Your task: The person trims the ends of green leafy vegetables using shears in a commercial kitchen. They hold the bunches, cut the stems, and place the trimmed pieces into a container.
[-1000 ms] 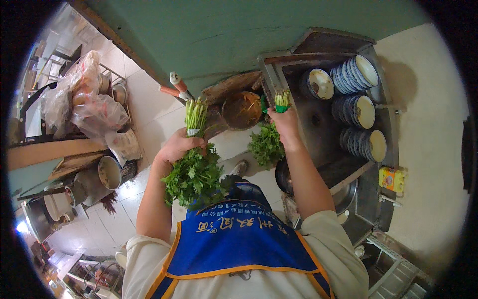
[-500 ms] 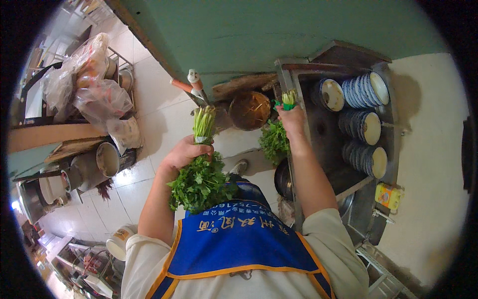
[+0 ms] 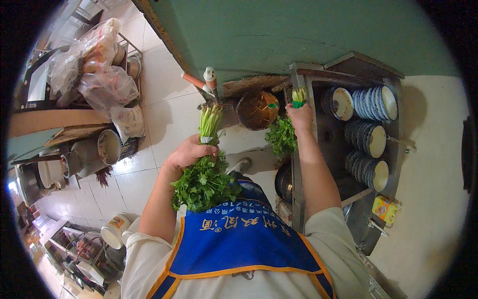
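Note:
My left hand point(image 3: 191, 152) is closed around a bunch of leafy celery point(image 3: 205, 182). Its pale cut stalks point away from me, bound by a whitish band, and its leaves hang toward my blue apron. A smaller bunch of leafy greens point(image 3: 282, 135) is gripped in my right hand point(image 3: 300, 117), beside the sink's left edge. Green tape point(image 3: 298, 104) still circles its stalk ends just above my fingers. Left of that hand, a round brown-stained bin point(image 3: 250, 115) stands on the floor. A small green strip point(image 3: 273, 105) shows at the bin's right side.
On the right, a dark metal sink point(image 3: 326, 164) holds several stacks of bowls point(image 3: 371, 103). A yellow jug point(image 3: 384, 209) sits near its close end. Orange-and-white pipes point(image 3: 210, 79) rise by the green wall point(image 3: 298, 35). Shelves with pots point(image 3: 108, 147) and plastic bags point(image 3: 107, 89) stand left.
The view has shifted, so the surroundings sit farther right and lower. A green strip near my right hand has come away and now shows at the bin. Both hands keep their bunches.

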`<control>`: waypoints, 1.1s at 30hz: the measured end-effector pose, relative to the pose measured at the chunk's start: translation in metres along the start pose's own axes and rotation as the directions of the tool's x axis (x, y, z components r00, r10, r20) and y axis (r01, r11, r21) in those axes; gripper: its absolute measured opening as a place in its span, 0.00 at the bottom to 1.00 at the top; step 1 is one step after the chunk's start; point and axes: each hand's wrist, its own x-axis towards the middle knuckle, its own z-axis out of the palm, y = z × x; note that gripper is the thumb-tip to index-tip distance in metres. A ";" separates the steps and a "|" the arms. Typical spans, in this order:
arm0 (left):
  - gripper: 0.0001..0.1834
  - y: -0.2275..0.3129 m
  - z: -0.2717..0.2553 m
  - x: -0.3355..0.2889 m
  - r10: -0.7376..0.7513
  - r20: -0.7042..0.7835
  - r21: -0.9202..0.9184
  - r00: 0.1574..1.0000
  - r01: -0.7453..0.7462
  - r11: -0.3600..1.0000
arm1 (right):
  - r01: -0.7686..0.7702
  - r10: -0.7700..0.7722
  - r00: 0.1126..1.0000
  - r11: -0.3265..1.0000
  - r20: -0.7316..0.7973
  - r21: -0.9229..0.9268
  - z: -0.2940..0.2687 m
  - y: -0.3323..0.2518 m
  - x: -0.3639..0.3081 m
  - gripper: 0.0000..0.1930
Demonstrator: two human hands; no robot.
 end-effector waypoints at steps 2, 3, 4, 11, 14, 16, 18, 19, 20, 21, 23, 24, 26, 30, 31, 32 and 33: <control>0.13 -0.001 0.000 0.002 0.008 -0.001 -0.026 1.000 -0.008 1.000 | -0.052 0.051 0.999 0.991 -0.013 -0.121 -0.002 -0.003 -0.001 0.21; 0.14 -0.001 0.000 0.003 0.011 0.006 -0.041 1.000 -0.010 0.999 | -0.050 0.052 0.998 0.997 0.039 -0.062 -0.005 -0.007 -0.005 0.20; 0.14 0.000 0.000 0.004 0.005 0.007 -0.041 1.000 -0.005 0.999 | -0.094 0.095 0.991 0.995 0.097 -0.018 -0.011 -0.014 -0.012 0.19; 0.19 0.017 0.012 0.014 0.085 0.120 -0.096 0.989 -0.074 0.993 | 0.094 -0.207 0.915 0.944 0.346 0.316 -0.035 -0.093 -0.127 0.07; 0.20 0.034 0.026 0.017 0.087 0.132 -0.065 0.987 -0.079 0.995 | 0.258 -0.403 0.856 0.876 0.324 0.407 -0.048 -0.123 -0.163 0.07; 0.23 0.044 0.037 0.015 0.021 0.086 -0.002 0.996 -0.021 1.000 | 0.305 -0.443 0.851 0.854 0.281 0.422 -0.053 -0.137 -0.177 0.12; 0.26 0.054 0.048 0.012 0.104 0.107 0.022 0.989 -0.106 0.994 | 0.423 -0.554 0.804 0.788 0.216 0.447 -0.055 -0.147 -0.182 0.20; 0.28 0.057 0.053 0.010 0.157 0.126 0.038 0.980 -0.163 0.986 | 0.355 -0.503 0.826 0.814 0.253 0.460 -0.056 -0.150 -0.184 0.21; 0.28 0.061 0.057 0.009 0.138 0.115 0.082 0.984 -0.148 0.986 | 0.369 -0.501 0.835 0.817 0.229 0.443 -0.056 -0.152 -0.185 0.19; 0.29 0.064 0.059 0.008 0.140 0.116 0.128 0.983 -0.155 0.980 | 0.376 -0.495 0.842 0.822 0.212 0.427 -0.056 -0.154 -0.186 0.18; 0.30 0.067 0.064 0.008 0.139 0.099 0.185 0.985 -0.156 0.970 | 0.393 -0.495 0.848 0.828 0.191 0.400 -0.056 -0.154 -0.187 0.18; 0.30 0.067 0.066 0.008 0.135 0.084 0.197 0.987 -0.149 0.969 | 0.402 -0.498 0.847 0.829 0.186 0.389 -0.056 -0.154 -0.188 0.20; 0.30 0.065 0.071 0.011 0.176 0.075 0.191 0.982 -0.187 0.964 | 0.400 -0.495 0.849 0.830 0.184 0.388 -0.056 -0.152 -0.189 0.21; 0.32 0.054 0.077 0.019 0.339 0.105 0.153 0.935 -0.352 0.923 | 0.378 -0.478 0.860 0.832 0.178 0.406 -0.054 -0.148 -0.193 0.20; 0.33 0.052 0.077 0.020 0.380 0.119 0.164 0.918 -0.395 0.904 | 0.374 -0.475 0.862 0.833 0.179 0.407 -0.054 -0.147 -0.193 0.20; 0.33 0.050 0.076 0.021 0.382 0.092 0.210 0.920 -0.393 0.895 | 0.366 -0.469 0.861 0.840 0.197 0.400 -0.055 -0.145 -0.193 0.19; 0.32 0.048 0.076 0.021 0.389 0.068 0.268 0.919 -0.393 0.880 | 0.354 -0.462 0.859 0.848 0.221 0.395 -0.056 -0.144 -0.193 0.19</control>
